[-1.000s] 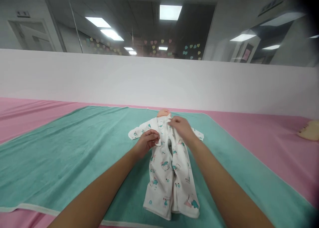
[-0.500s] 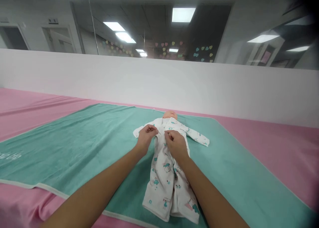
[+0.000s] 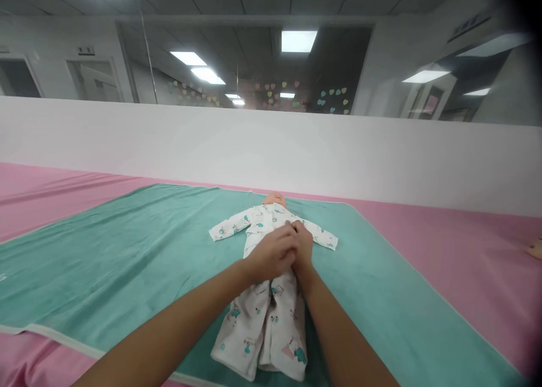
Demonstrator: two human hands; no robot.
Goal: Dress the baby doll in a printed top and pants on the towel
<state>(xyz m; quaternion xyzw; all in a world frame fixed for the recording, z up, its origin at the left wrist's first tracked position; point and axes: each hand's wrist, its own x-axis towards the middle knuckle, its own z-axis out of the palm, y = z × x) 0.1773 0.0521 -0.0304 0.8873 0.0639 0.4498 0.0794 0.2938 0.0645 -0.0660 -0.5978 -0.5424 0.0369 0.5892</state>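
Observation:
A baby doll point(image 3: 274, 198) lies on its back on the teal blanket point(image 3: 139, 251), head toward the wall. It has on a white printed baby romper point(image 3: 245, 325), sleeves spread to both sides and legs toward me. My left hand point(image 3: 275, 250) and my right hand point(image 3: 303, 243) meet over the right side of the romper's body, touching each other. Both are closed, fingers pinched together at the garment. Which part of the cloth lies between the fingertips is hidden by the hands.
A pink sheet point(image 3: 427, 240) lies under and around the blanket. Behind the doll stands a low white wall point(image 3: 190, 144) with glass above it, carrying heart-shaped stickers. At the far right edge, a small shape point(image 3: 536, 249) is cut off by the frame.
My hands were apart, pinching at the romper's front. My left hand has crossed to the right and now meets my right hand. The view has shifted slightly right and up.

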